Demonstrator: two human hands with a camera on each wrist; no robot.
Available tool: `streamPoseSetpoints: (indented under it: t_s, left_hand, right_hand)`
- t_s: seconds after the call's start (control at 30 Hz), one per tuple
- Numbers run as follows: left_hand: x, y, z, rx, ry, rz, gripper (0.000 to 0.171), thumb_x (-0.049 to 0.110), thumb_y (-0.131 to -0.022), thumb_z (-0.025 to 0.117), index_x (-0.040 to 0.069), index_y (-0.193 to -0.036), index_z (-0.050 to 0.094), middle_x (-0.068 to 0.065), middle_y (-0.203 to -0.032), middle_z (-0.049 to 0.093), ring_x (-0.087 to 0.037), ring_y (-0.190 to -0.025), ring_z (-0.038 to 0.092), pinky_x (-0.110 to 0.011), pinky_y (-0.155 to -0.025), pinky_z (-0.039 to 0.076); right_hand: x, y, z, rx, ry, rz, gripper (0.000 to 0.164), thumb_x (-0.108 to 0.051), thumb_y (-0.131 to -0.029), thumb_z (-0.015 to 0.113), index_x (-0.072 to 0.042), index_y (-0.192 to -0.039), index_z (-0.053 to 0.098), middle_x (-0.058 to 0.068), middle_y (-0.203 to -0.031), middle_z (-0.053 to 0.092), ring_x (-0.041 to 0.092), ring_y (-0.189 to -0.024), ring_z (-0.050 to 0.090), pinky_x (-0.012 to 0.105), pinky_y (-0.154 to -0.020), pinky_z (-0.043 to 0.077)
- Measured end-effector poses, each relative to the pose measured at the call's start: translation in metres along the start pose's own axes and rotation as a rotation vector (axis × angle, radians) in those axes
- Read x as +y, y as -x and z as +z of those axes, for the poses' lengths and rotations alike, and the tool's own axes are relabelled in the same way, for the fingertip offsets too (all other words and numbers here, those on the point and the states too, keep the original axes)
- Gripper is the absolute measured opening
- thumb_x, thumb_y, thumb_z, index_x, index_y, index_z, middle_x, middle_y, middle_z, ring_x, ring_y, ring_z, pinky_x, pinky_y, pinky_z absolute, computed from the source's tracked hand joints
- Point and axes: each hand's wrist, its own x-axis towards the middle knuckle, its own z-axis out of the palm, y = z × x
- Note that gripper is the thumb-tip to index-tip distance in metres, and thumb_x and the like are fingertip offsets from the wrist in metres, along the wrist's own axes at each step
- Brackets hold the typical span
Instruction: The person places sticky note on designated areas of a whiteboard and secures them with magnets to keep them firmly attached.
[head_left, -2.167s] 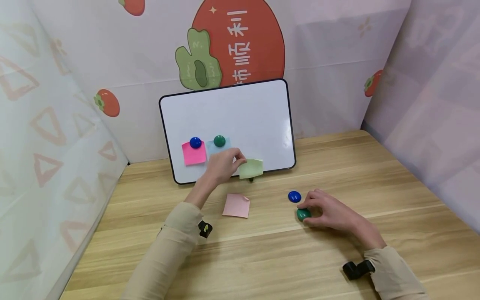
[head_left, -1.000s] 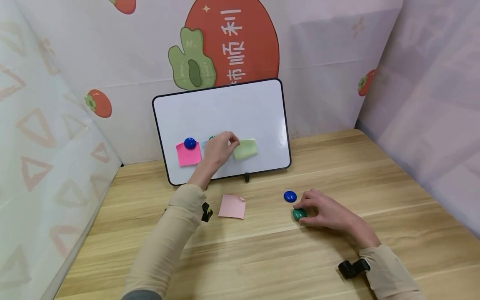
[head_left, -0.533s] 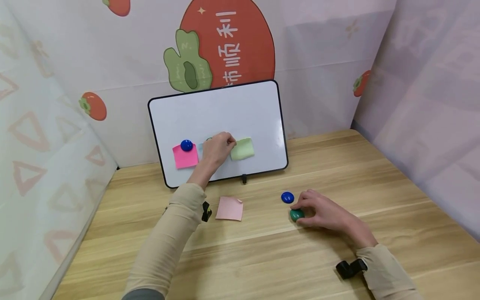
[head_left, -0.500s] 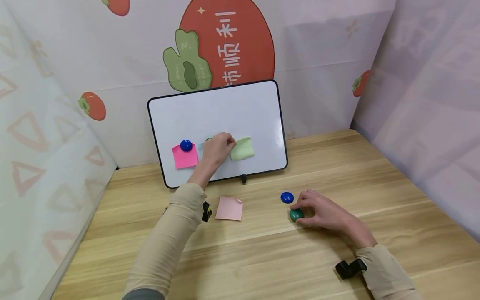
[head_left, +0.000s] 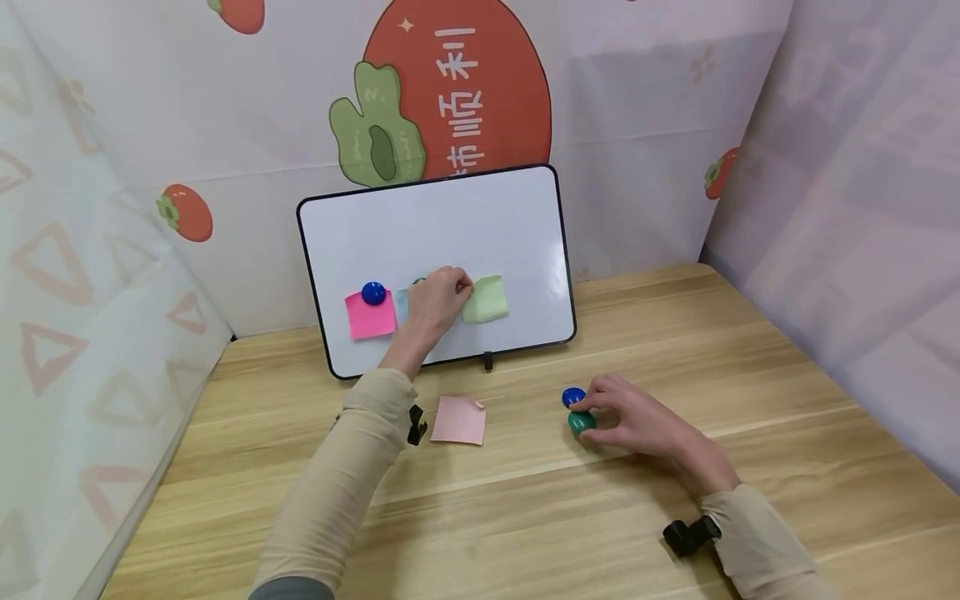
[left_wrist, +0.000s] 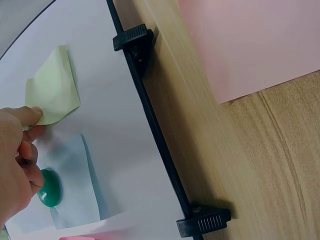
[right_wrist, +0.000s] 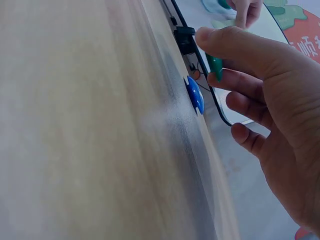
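My left hand point(head_left: 437, 300) pinches the left upper corner of a pale green sticky note point(head_left: 487, 300) at the face of the whiteboard point(head_left: 435, 225). Beside that hand, a light blue note point(left_wrist: 80, 185) hangs under a round green magnet point(left_wrist: 51, 189), both partly covered by the hand in the head view. Further left, a blue magnet point(head_left: 373, 292) holds a bright pink note point(head_left: 370, 318). Low over the table, my right hand point(head_left: 641, 421) has another green magnet point(head_left: 581, 423) between thumb and index finger. Just beyond it lies a second blue magnet point(head_left: 573, 397).
A pale pink sticky note point(head_left: 459, 420), one corner curled, lies on the wooden table point(head_left: 480, 533) in front of the board. Black clip feet point(left_wrist: 204, 221) support the board's lower edge. Printed cloth walls point(head_left: 630, 100) enclose the back and sides.
My left hand has raised the pale green note from the board's lower edge onto its face and stays there. My right hand has shifted the green magnet slightly left, closer to the blue one.
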Motion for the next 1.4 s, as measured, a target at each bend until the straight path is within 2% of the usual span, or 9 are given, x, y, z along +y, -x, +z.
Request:
streamPoseSetpoints:
  t_s: [0.27, 0.47, 0.7, 1.03, 1.4]
  left_hand:
    - [0.000, 0.002, 0.002, 0.008, -0.012, -0.008, 0.014, 0.024, -0.096, 0.066, 0.015, -0.100, 0.076, -0.002, -0.095, 0.074, -0.016, -0.070, 0.065, -0.030, -0.058, 0.048]
    - [0.001, 0.001, 0.002, 0.029, -0.024, -0.007, 0.014, 0.024, -0.096, 0.065, 0.016, -0.100, 0.076, -0.002, -0.092, 0.073, -0.015, -0.063, 0.060, -0.026, -0.052, 0.041]
    - [0.002, 0.001, 0.003, 0.026, -0.039, -0.015, 0.015, 0.026, -0.097, 0.065, 0.016, -0.102, 0.075, -0.001, -0.095, 0.073, -0.015, -0.063, 0.059, -0.026, -0.051, 0.039]
    - [0.004, 0.002, 0.003, 0.017, -0.054, -0.018, 0.016, 0.026, -0.097, 0.063, 0.017, -0.103, 0.075, -0.001, -0.098, 0.073, -0.014, -0.058, 0.056, -0.026, -0.049, 0.036]
    - [0.005, 0.003, 0.004, 0.019, -0.078, -0.028, 0.017, 0.027, -0.098, 0.062, 0.016, -0.104, 0.075, -0.001, -0.100, 0.073, -0.014, -0.056, 0.054, -0.026, -0.048, 0.035]
  right_hand:
    - [-0.002, -0.018, 0.004, 0.063, -0.081, -0.008, 0.034, -0.023, -0.084, 0.081, -0.010, -0.115, 0.074, -0.008, -0.098, 0.062, 0.018, -0.095, 0.055, 0.037, -0.082, 0.048]
    - [-0.006, -0.030, 0.005, 0.098, -0.048, 0.012, 0.033, -0.024, -0.083, 0.081, -0.013, -0.114, 0.075, -0.007, -0.098, 0.061, 0.017, -0.096, 0.053, 0.040, -0.082, 0.049]
    - [-0.013, -0.042, 0.004, 0.177, 0.029, 0.013, 0.034, -0.022, -0.082, 0.083, -0.010, -0.112, 0.075, -0.002, -0.099, 0.061, 0.014, -0.097, 0.051, 0.032, -0.081, 0.047]
    - [-0.018, -0.062, 0.002, 0.308, 0.080, -0.110, 0.036, -0.019, -0.076, 0.086, -0.007, -0.108, 0.075, 0.000, -0.093, 0.060, 0.014, -0.089, 0.051, 0.030, -0.073, 0.045]
    - [-0.019, -0.078, 0.005, 0.371, 0.080, -0.107, 0.036, -0.021, -0.078, 0.086, -0.007, -0.109, 0.075, 0.001, -0.094, 0.060, 0.014, -0.090, 0.050, 0.033, -0.072, 0.048]
